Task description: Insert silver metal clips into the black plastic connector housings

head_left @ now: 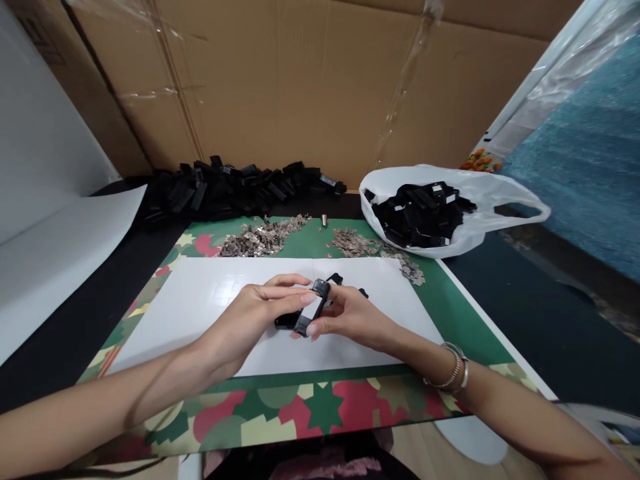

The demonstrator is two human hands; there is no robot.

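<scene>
My left hand (260,310) and my right hand (353,313) meet over a white sheet (200,300) at the table's middle. Together they pinch a small black plastic part (311,310) with a pale face, tilted between the fingertips. A second black piece (286,321) lies under my left fingers, and another small black bit (334,278) sits just beyond my right hand. My right wrist wears silver bangles (453,368).
A heap of black plastic parts (225,187) lines the back by the cardboard wall. A white plastic bag (480,193) holding more black parts sits at the right. Two piles of small metal pieces (263,237) (357,243) lie on the green patterned mat (320,407).
</scene>
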